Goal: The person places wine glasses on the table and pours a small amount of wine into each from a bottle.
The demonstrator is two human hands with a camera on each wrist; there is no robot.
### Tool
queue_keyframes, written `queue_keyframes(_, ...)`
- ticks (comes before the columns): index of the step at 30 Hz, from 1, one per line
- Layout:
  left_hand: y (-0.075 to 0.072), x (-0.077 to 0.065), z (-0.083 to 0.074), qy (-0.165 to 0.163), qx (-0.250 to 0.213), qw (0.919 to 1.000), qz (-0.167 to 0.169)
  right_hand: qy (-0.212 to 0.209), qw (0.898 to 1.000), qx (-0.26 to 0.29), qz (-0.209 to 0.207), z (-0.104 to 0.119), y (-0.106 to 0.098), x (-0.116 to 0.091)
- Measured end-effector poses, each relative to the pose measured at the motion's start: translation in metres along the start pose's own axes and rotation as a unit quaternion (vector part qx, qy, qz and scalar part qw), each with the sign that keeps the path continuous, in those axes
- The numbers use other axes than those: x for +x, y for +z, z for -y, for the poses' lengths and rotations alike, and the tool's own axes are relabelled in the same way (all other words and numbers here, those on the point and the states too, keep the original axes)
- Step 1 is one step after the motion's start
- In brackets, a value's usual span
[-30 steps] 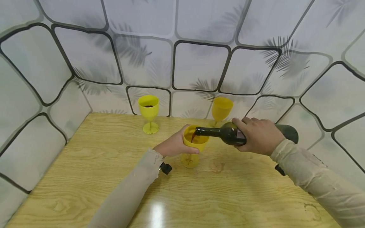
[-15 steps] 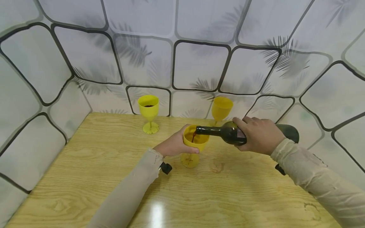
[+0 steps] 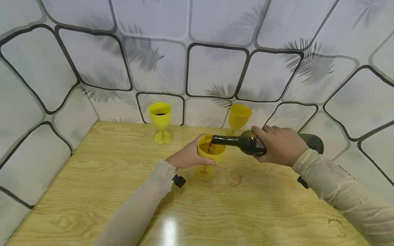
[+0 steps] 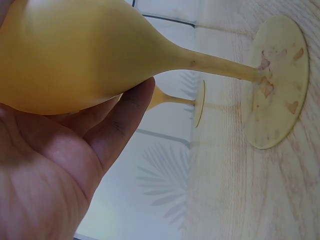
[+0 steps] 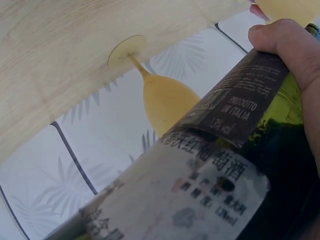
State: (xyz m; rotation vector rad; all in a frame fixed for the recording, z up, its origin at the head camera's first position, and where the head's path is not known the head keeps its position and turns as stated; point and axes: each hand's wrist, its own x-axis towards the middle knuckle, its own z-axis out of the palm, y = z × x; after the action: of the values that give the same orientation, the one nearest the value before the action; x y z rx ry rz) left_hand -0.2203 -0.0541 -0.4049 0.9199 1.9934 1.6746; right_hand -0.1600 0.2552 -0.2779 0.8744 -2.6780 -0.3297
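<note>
My left hand (image 3: 191,153) grips the bowl of a yellow goblet (image 3: 215,158) standing upright on the table; its stained foot shows in the left wrist view. My right hand (image 3: 280,145) is wrapped around a dark green wine bottle (image 3: 246,143), tipped nearly level with its neck pointing left. The bottle's mouth is over the goblet's rim, and a thin stream of dark red wine (image 3: 210,147) runs down inside. White and dark labels (image 5: 200,185) fill much of the right wrist view.
A second yellow goblet (image 3: 160,118) with dark liquid stands at the back left. Behind the bottle, a third yellow goblet (image 3: 239,117) is near the wall. The wood-grain table (image 3: 92,191) meets patterned walls (image 3: 160,20) at the back and left.
Both hands keep nearly the same place. The bottle has shifted very slightly right, and wine runs from its mouth in all the head frames.
</note>
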Motion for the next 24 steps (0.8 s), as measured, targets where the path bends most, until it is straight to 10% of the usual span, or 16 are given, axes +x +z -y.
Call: queue_keyframes(24,-0.0004,0.0001,0.0010,0.007,0.004,1.0000,0.001,0.003,1.000,-0.004,0.004,-0.0011,-0.0068,0.0024)
